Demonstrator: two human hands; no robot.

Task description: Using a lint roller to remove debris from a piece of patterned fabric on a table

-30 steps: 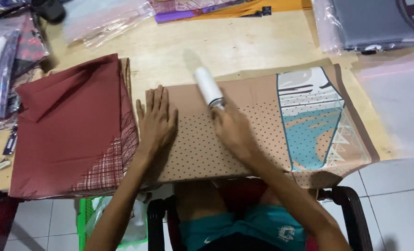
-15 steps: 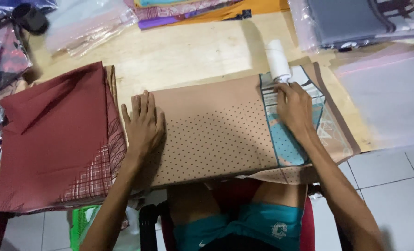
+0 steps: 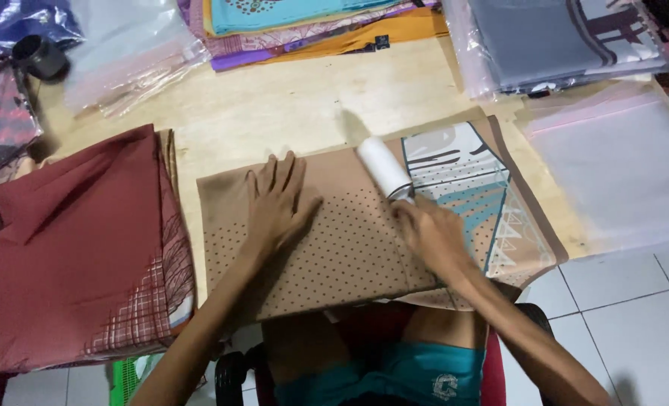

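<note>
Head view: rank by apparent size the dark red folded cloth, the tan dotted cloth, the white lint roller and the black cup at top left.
1. Tan dotted cloth and dark red folded cloth: look alike in area, partly covered, so unranked.
2. White lint roller, held by the right hand.
3. Black cup, farther away.

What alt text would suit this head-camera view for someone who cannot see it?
A right hand runs a white lint roller over a folded tan dotted cloth on a wooden table, while the left hand lies flat on it. A folded maroon cloth lies beside it.
</note>
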